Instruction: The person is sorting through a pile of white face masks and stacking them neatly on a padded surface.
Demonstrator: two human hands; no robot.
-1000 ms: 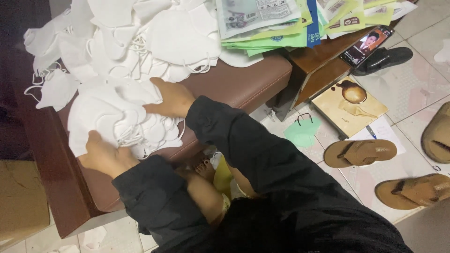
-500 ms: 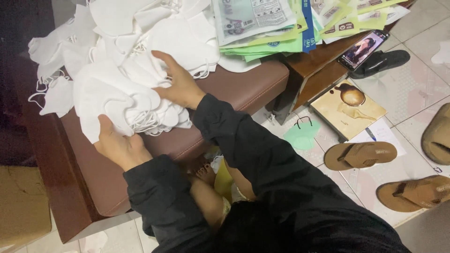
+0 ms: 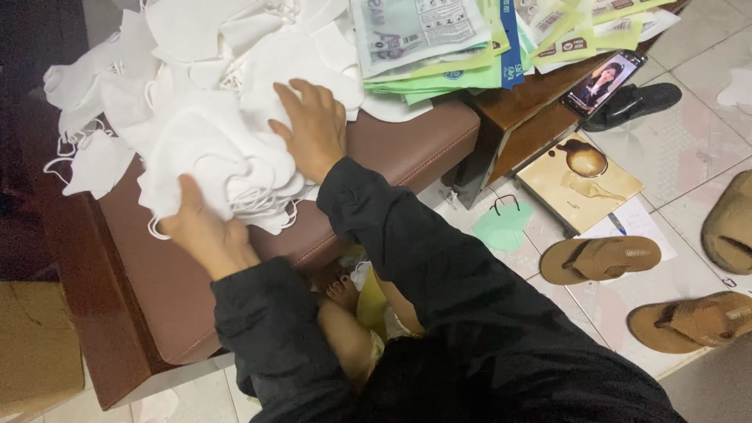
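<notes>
- White fabric masks (image 3: 211, 153) lie in a loose stack on the brown padded counter (image 3: 392, 145), gathered between both hands at its near left part.
- The left hand (image 3: 207, 231) sits at the stack's near edge, thumb pressed up onto the top mask; its other fingers go under the pile and are hidden, so the grip is closed on the stack as far as can be seen.
- The right hand (image 3: 313, 129) lies flat on the stack's right side, fingers spread wide and pressing down; the palm hides what is beneath it.
- More white masks (image 3: 196, 39) spread behind, running off the top and left edges (their number cannot be told, since they overlap and the ear loops tangle).
- Green and clear flat packets (image 3: 439, 47) are heaped at the far right of the counter, cut off by the top edge.
- A phone (image 3: 605, 82) with a lit screen rests on the wooden end of the counter, its picture too small to read.
- On the tiled floor: a green mask (image 3: 501, 227), a tan board (image 3: 580, 180), brown sandals (image 3: 599, 258) and a black slipper (image 3: 634, 102) partly hidden behind the counter's end.
- Dark sleeves (image 3: 407, 243) cover both arms and hide most of the lap.
</notes>
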